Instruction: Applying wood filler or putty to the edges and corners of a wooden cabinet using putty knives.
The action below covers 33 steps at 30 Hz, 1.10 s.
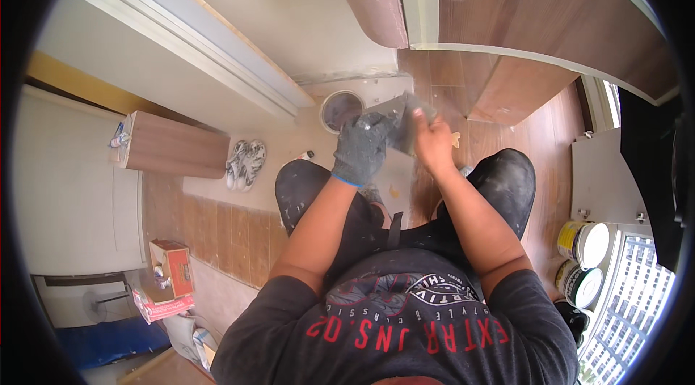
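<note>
My left hand (361, 147), in a grey work glove, is closed in front of my knees, its fingers curled against flat grey putty blades (400, 123). My bare right hand (433, 142) grips the blades from the other side, thumb on top. The blades are smeared by motion, and I cannot tell which handle sits in which hand. Just beyond the glove stands a round bucket (342, 111) with a pale rim, its inside greyish. Under the hands lies a pale board or sheet (397, 176) with a yellowish smear.
White-and-black shoes (246, 165) stand on the left beside a brown wood-look box or panel (177, 146). Lower left is an open cardboard box (172, 271). Several tubs (583, 244) line the right by a window. A wood-look cabinet (525, 88) stands ahead right.
</note>
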Motion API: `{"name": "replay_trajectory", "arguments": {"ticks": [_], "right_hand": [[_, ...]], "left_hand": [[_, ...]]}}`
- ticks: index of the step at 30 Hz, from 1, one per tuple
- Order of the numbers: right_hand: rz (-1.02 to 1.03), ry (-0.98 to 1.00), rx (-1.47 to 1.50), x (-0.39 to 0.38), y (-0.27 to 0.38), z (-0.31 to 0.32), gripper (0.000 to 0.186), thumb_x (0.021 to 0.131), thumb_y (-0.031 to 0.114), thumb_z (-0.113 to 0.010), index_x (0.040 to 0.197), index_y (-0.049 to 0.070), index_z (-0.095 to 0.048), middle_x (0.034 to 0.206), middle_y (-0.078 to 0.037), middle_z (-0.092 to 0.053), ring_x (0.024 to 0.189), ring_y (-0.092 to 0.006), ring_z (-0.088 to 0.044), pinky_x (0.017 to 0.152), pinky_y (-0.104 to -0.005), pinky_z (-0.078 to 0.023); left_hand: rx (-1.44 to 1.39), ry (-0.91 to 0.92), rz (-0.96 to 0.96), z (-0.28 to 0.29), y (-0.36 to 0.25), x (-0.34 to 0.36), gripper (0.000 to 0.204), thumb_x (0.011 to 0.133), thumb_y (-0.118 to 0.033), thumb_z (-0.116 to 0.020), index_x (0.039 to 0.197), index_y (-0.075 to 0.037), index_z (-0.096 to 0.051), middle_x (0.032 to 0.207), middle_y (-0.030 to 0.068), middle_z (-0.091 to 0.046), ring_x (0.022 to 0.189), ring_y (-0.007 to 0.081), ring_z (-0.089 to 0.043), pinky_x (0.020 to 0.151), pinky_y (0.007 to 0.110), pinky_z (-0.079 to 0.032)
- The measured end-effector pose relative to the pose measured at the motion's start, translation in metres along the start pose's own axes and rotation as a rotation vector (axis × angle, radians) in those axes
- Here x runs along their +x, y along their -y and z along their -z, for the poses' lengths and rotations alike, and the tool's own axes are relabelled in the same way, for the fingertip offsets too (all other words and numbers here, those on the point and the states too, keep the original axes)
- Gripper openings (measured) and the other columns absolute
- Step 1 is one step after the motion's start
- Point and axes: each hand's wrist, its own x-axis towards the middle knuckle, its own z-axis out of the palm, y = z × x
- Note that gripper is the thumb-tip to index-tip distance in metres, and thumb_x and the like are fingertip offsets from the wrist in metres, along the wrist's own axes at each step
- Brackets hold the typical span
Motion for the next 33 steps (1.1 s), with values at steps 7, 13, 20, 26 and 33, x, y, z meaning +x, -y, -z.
{"name": "replay_trajectory", "arguments": {"ticks": [7,13,20,26,33], "right_hand": [[0.194,0.062,-0.264,-0.002,-0.001,-0.008,0.041,0.1,0.032,-0.052,0.11,-0.006,-0.062,0.093,-0.033,-0.066,0.089,-0.0498,-0.063,0.08,-0.0519,-0.05],[0.517,0.147,-0.393,-0.023,0.004,-0.012,0.029,0.095,0.018,-0.058,0.119,0.002,-0.063,0.102,-0.021,-0.067,0.094,-0.0412,-0.063,0.083,-0.0464,-0.051],[0.698,0.142,-0.384,-0.035,-0.007,-0.029,0.029,0.094,0.012,-0.057,0.12,0.0,-0.062,0.108,-0.02,-0.067,0.097,-0.0398,-0.064,0.085,-0.0456,-0.051],[0.464,0.084,-0.34,-0.026,-0.008,-0.029,0.029,0.097,0.015,-0.053,0.116,-0.005,-0.062,0.104,-0.025,-0.067,0.091,-0.0434,-0.065,0.082,-0.0471,-0.052],[0.515,0.059,-0.37,-0.024,-0.007,-0.027,0.028,0.097,0.015,-0.053,0.115,-0.005,-0.062,0.103,-0.024,-0.067,0.089,-0.0424,-0.065,0.08,-0.0472,-0.053]], "left_hand": [[-0.287,-0.15,0.644,-0.035,0.051,-0.02,0.021,0.089,-0.015,-0.066,0.107,-0.004,-0.067,0.09,0.0173,-0.069,0.08,0.0301,-0.066,0.074,0.04,-0.052],[-1.21,-0.258,0.913,-0.046,0.055,-0.024,0.025,0.084,-0.011,-0.074,0.105,-0.001,-0.065,0.091,0.0066,-0.069,0.075,0.0166,-0.063,0.064,0.03,-0.051],[-1.371,0.037,0.853,-0.046,0.034,-0.02,0.045,0.094,-0.012,-0.063,0.137,-0.007,-0.054,0.113,0.0053,-0.066,0.092,0.0116,-0.062,0.072,0.025,-0.052],[-1.034,0.229,0.693,-0.042,0.018,-0.015,0.052,0.091,-0.004,-0.056,0.143,-0.006,-0.048,0.122,0.0058,-0.063,0.103,0.0119,-0.059,0.085,0.029,-0.052],[-1.038,0.15,0.656,-0.046,0.023,-0.016,0.047,0.091,-0.009,-0.056,0.137,-0.008,-0.053,0.118,0.0108,-0.066,0.104,0.0148,-0.062,0.09,0.029,-0.05]]}}
